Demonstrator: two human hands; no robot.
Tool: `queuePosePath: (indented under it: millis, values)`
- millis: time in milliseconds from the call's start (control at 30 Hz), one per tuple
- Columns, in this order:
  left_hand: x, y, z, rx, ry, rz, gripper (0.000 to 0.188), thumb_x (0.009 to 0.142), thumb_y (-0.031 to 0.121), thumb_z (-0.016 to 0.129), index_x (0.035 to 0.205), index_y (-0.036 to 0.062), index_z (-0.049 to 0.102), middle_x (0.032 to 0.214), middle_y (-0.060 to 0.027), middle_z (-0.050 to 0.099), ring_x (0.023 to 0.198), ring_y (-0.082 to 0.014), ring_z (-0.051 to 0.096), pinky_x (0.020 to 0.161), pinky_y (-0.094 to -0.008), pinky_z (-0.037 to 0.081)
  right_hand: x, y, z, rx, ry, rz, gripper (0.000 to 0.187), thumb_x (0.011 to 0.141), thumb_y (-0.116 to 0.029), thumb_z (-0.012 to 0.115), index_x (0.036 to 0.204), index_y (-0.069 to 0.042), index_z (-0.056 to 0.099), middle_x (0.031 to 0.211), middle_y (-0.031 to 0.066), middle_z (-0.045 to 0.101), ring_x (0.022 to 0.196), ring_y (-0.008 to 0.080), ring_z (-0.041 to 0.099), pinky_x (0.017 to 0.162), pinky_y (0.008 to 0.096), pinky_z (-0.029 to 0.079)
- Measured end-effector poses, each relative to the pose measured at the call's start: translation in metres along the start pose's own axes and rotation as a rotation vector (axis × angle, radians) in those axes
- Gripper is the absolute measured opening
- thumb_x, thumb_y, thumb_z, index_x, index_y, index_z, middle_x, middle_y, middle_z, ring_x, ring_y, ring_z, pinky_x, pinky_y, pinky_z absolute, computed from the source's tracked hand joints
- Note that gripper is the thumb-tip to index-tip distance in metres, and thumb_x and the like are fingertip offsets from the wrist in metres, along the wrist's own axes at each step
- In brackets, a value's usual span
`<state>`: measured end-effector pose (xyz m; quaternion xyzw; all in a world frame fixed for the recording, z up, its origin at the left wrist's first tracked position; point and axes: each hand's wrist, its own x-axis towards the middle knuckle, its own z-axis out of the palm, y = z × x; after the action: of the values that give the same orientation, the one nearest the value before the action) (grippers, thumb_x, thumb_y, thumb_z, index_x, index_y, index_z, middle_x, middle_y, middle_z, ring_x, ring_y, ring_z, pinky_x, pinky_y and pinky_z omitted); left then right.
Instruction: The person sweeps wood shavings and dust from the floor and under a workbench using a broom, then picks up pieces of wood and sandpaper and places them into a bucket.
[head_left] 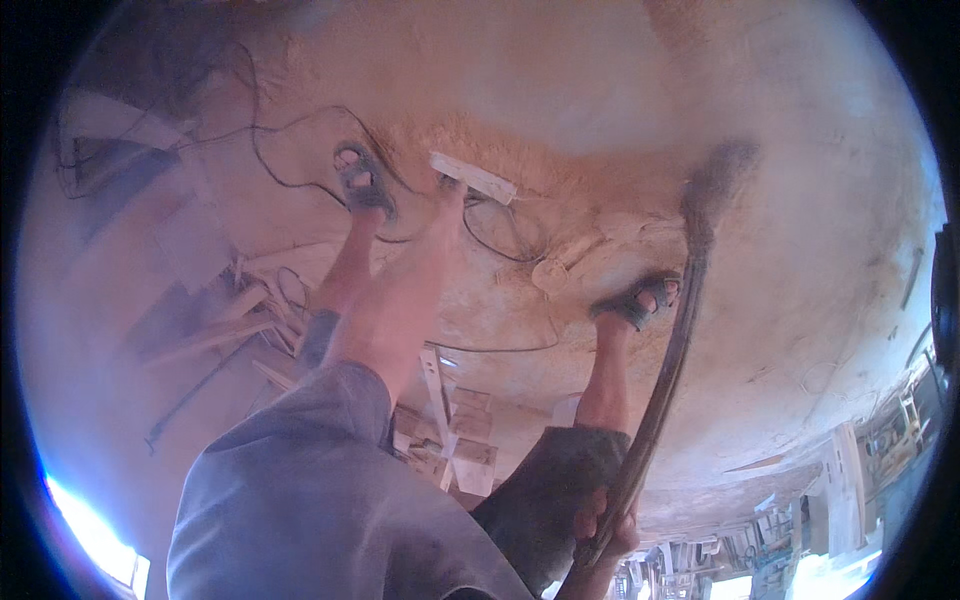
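Observation:
My left arm reaches down to the dusty floor, where my left hand (pixel 457 192) is closed at the near side of a white oblong bar (pixel 478 178). Its fingers are partly hidden, and the bar's exact kind is unclear. A dark cable (pixel 500 245) loops just beside it. Near the lower edge, my right hand (pixel 612 530) is wrapped round the handle end of a long broom (pixel 668 375). The broom slants up and away to the right, its dark, blurred bristles (pixel 722 170) touching or just above the floor beyond my right foot.
My sandalled feet (pixel 362 180) (pixel 642 300) stand apart on the floor. Brown dust (pixel 560 165) lies ahead of them. Cables trail to the left by wooden pieces (pixel 245 310). Wood offcuts (pixel 470 440) lie between my legs, and stacked timber (pixel 850 480) stands at the right.

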<state>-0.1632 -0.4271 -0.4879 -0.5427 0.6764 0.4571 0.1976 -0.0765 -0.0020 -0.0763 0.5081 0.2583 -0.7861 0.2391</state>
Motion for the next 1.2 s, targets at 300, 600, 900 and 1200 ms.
queuePosePath:
  millis: [300, 600, 900, 1200]
  values:
    - [0.076, -0.029, 0.04, -0.304, 0.104, -0.091, 0.064, 0.085, 0.016, 0.074, 0.135, -0.0091, 0.043, 0.13, -0.0177, 0.061, 0.113, -0.0288, 0.062, 0.097, -0.0385, 0.051, 0.013, 0.004, -0.003, 0.023, -0.027, 0.106, 0.08, 0.082, -0.015, 0.072, 0.147, 0.007, 0.031, 0.089, 0.0178, 0.06, 0.055, 0.024, 0.056, 0.045, 0.0309, 0.044]
    - [-0.125, -0.076, 0.037, -0.149, 0.54, -0.297, 0.093, 0.068, 0.016, 0.088, 0.14, -0.0076, 0.033, 0.127, -0.0247, 0.058, 0.116, -0.0349, 0.061, 0.101, -0.0438, 0.051, -0.014, 0.041, 0.09, -0.119, -0.118, 0.098, 0.08, 0.082, -0.018, 0.072, 0.147, 0.004, 0.03, 0.089, 0.0186, 0.057, 0.054, 0.0242, 0.056, 0.042, 0.0304, 0.044]
    - [-0.271, -0.026, -0.025, -0.585, 0.648, -0.416, 0.08, 0.07, 0.001, 0.081, 0.138, -0.007, 0.039, 0.13, -0.0213, 0.059, 0.114, -0.0321, 0.063, 0.103, -0.0402, 0.05, 0.099, 0.117, 0.234, -0.207, -0.229, 0.603, 0.073, 0.09, -0.019, 0.065, 0.155, -0.014, 0.033, 0.085, 0.0113, 0.062, 0.059, 0.0177, 0.06, 0.047, 0.0284, 0.047]
    - [-0.313, -0.076, -0.081, -0.346, 0.743, -0.35, 0.089, 0.069, 0.008, 0.084, 0.14, -0.008, 0.033, 0.134, -0.0248, 0.056, 0.123, -0.0371, 0.059, 0.109, -0.0405, 0.046, 0.036, 0.012, 0.071, -0.217, -0.096, 0.363, 0.045, 0.093, -0.024, 0.059, 0.132, -0.002, 0.05, 0.079, 0.0095, 0.058, 0.057, 0.0163, 0.056, 0.045, 0.0289, 0.044]
